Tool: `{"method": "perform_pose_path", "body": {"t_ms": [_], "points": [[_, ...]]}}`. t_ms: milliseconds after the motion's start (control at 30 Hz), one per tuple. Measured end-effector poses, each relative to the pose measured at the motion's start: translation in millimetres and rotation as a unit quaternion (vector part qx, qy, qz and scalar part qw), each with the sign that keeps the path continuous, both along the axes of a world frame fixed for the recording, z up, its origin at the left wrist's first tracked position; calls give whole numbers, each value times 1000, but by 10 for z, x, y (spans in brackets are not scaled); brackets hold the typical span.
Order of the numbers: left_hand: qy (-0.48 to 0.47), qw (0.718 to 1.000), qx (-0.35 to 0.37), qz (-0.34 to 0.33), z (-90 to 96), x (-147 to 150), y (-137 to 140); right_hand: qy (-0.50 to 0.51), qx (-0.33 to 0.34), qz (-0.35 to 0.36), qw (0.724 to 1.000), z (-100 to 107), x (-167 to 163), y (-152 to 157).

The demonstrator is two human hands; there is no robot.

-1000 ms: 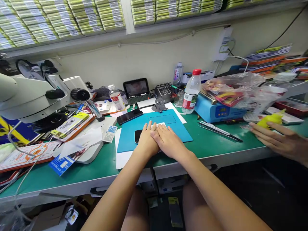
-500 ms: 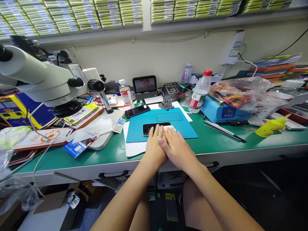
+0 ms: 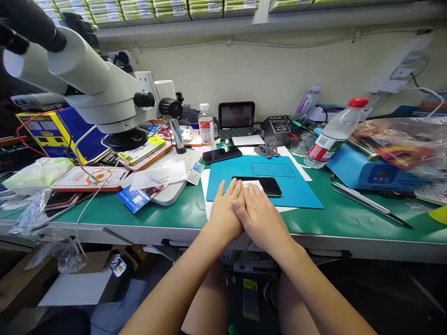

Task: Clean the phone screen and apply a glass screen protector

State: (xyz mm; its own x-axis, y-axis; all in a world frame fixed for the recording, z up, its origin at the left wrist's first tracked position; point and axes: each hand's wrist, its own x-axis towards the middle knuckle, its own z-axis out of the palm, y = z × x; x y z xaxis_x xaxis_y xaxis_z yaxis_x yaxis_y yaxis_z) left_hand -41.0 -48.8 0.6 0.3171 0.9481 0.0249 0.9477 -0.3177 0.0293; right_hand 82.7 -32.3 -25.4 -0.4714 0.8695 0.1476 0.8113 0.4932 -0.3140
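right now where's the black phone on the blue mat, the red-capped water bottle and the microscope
black phone [image 3: 268, 186], head view, bare screen right of the fingers
red-capped water bottle [image 3: 330, 142], head view, label
microscope [image 3: 101, 93], head view, white body

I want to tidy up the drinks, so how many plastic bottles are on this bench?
3: a red-capped bottle leaning against the blue machine at right, a small bottle beside the little screen, and one at the back wall. Clutter may hide others.

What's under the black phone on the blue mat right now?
The black phone lies flat on the blue mat. A white cloth shows at its near edge, beneath the right hand; how far it extends is hidden.
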Motion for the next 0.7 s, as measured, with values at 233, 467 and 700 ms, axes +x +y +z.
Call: {"method": "perform_pose_path", "body": {"t_ms": [233, 467, 700], "points": [[17, 999, -14, 38, 12, -124, 117, 15, -8, 25, 1000, 49, -154, 151], [55, 997, -34, 48, 78, -128, 406, 28, -34, 65, 997, 117, -166, 521], [52, 997, -39, 40, 113, 170, 467, 58, -47, 52, 996, 99, 132, 531]]}}
